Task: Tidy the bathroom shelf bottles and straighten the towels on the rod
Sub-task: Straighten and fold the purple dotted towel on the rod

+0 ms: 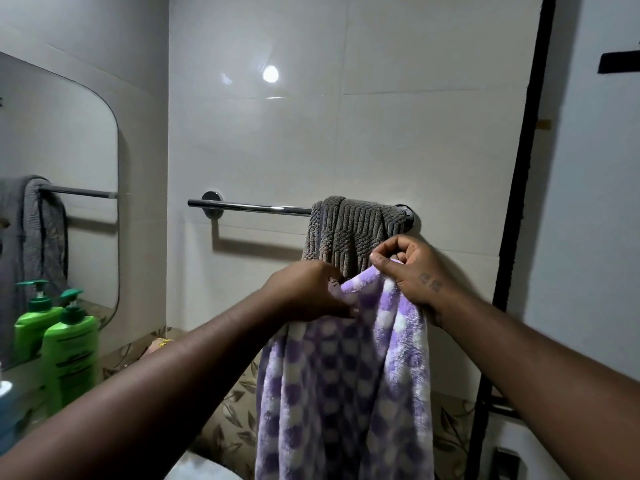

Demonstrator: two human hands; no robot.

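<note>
A purple checked towel is gripped by the fingers of the left hand and right hand. A grey towel is draped over the rod just above them. Far to their left, the green bottle label is unreadable.

Glossy wall tiles, polished metal rod, fluffy purple towel, ribbed grey towel

Glossy pale wall tiles fill the centre, with a round glare of light bouncing off them up top. Rounded mirror on the left wall. Black vertical frame down the right, plain white wall beyond it. Leaf-patterned surface low in the frame.
</note>
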